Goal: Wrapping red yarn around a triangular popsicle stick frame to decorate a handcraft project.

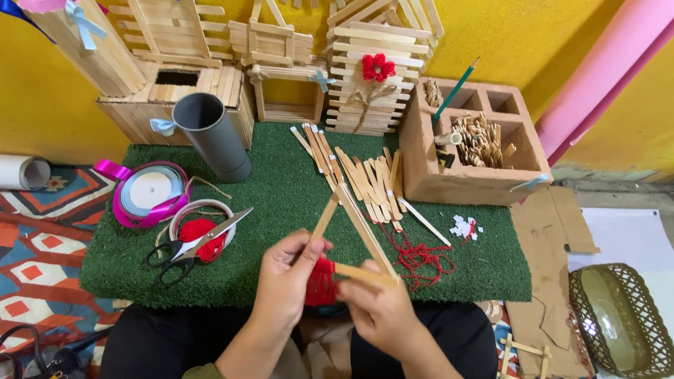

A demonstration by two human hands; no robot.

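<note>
Head view, lower centre: left hand (284, 281) and right hand (379, 312) both pinch stick triangle (358, 235), red yarn (321, 282) being wound on; next wrap needs steady tension.

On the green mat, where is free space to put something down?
The mat is bare in the middle, between the grey tube, the scissors and the loose sticks. Another bare strip lies along its right edge, below the clay block. The left side with the ribbon spools and the back are crowded.
</note>
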